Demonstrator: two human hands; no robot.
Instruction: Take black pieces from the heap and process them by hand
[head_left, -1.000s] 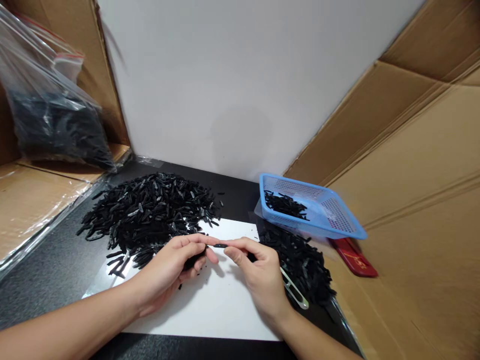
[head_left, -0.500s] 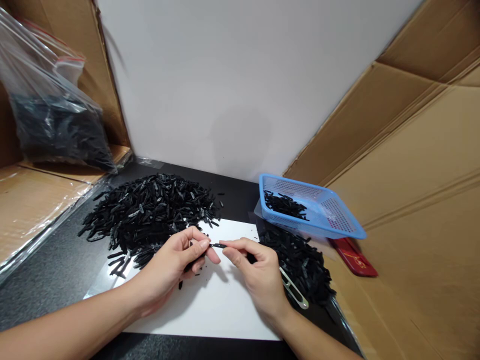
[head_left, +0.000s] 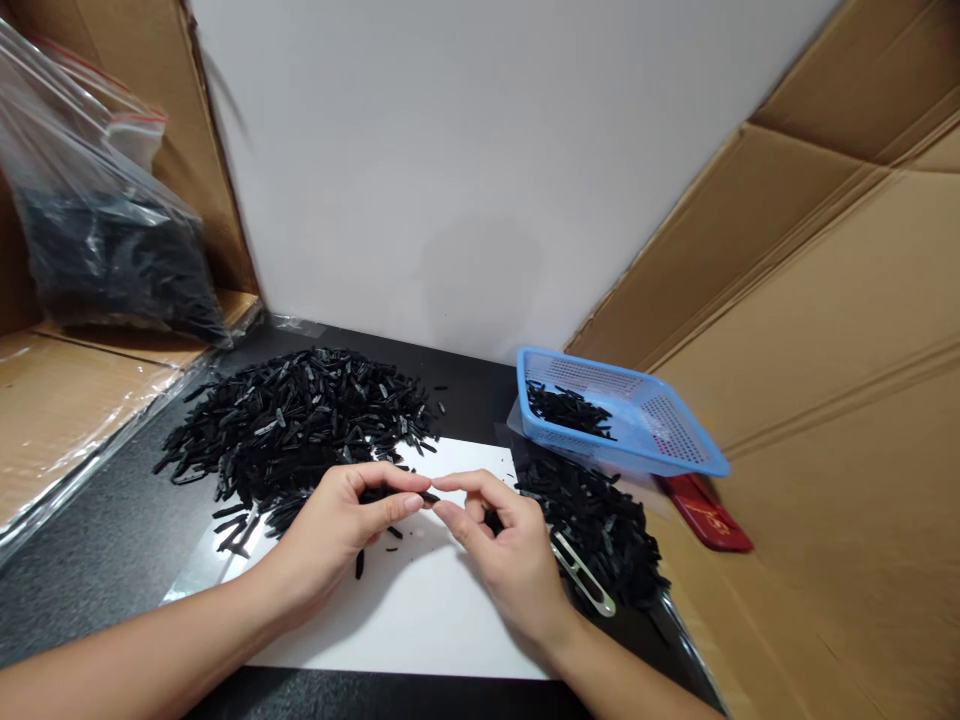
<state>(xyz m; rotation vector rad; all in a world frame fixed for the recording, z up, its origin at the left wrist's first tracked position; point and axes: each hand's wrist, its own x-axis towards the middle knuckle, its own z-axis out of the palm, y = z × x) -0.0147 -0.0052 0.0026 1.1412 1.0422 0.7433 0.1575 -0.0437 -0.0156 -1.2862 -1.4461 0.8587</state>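
Note:
Over the white sheet (head_left: 450, 625), my left hand (head_left: 326, 545) pinches a thin black strip (head_left: 429, 497) between thumb and forefinger. The thumb and forefinger of my right hand (head_left: 517, 565) meet at the strip's free end. Something black also shows within the curled fingers of my right hand, mostly hidden. Beyond my left hand lies a large heap of black strips (head_left: 315, 400). A second black pile (head_left: 611, 530) is beside my right hand, with a pale slotted tool (head_left: 585, 575) resting against it. Several loose bits lie on the sheet.
A blue perforated basket (head_left: 694, 430) holding some black strips stands at the back right. Under its edge is a red flat object (head_left: 709, 515). At the left, a clear zip bag (head_left: 112, 250) of dark material leans on cardboard. A pale wall (head_left: 450, 150) rises behind.
Less of the strip shows between my hands, and my right fingertips have come up to my left ones. My left fingers have curled in, and another dark bit now shows on the sheet.

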